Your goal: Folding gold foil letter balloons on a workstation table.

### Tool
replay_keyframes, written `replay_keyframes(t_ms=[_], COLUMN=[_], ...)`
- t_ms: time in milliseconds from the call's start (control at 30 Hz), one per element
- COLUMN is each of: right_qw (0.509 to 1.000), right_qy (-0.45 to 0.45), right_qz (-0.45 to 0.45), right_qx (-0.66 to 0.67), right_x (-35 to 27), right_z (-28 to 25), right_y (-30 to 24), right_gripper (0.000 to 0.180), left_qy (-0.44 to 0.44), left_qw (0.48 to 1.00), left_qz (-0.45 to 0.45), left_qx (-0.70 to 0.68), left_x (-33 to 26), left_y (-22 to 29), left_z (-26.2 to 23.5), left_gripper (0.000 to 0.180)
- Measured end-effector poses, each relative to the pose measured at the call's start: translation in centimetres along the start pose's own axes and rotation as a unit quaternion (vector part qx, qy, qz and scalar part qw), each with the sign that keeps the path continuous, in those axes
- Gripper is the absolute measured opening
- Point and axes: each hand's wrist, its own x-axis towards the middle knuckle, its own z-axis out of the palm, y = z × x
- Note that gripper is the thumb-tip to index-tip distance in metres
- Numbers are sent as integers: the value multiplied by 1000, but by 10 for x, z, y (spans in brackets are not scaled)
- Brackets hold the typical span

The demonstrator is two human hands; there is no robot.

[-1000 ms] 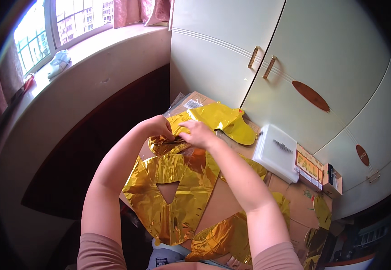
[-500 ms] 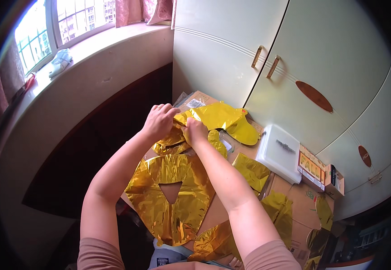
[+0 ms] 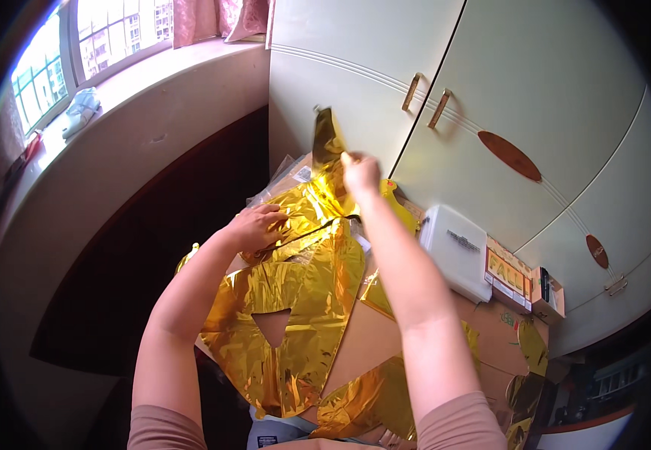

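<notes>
So half a second back both your hands were bunched together on the crumpled top of the gold foil balloon (image 3: 295, 315), and now they've split. Going left to right: your left hand (image 3: 259, 227) stays low, fingers curled and pressing down on the foil at about 10 o'clock from the triangular cutout in the sheet. The balloon itself lies flat across the brown cardboard (image 3: 355, 352), running from your lap at 6 o'clock up toward the cabinet.

Your right hand (image 3: 358, 172) has gone up to 12 o'clock and pinches a narrow gold strip (image 3: 328, 139) that now stands up against the pale cabinet door (image 3: 355, 67). I'd guess you're peeling or pulling that tail free while the left anchors the rest.

Off at 3 o'clock the white plastic box (image 3: 457, 251) and the small printed carton (image 3: 507, 274) haven't budged.
</notes>
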Motion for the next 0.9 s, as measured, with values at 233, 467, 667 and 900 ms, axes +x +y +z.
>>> replay_keyframes(t_ms=[233,467,667,900], right_qw=[984,962,978,990], right_qy=[161,212,-32,-19], right_qz=[-71,38,152,-138], right_qx=[27,170,142,-6], right_x=[81,79,42,18], right_z=[-183,-311,-338,-232], right_y=[-65,-100,-101,-88], right_gripper=[31,17,26,38], left_qy=[-22,59,68,85], left_qw=[999,998,993,983], left_qz=[-40,-18,93,143], left_qx=[13,-7,-9,81], left_x=[-11,-21,-61,-67], left_y=[-6,0,14,7], left_z=[0,2,-4,10], left_gripper=[53,39,27,19])
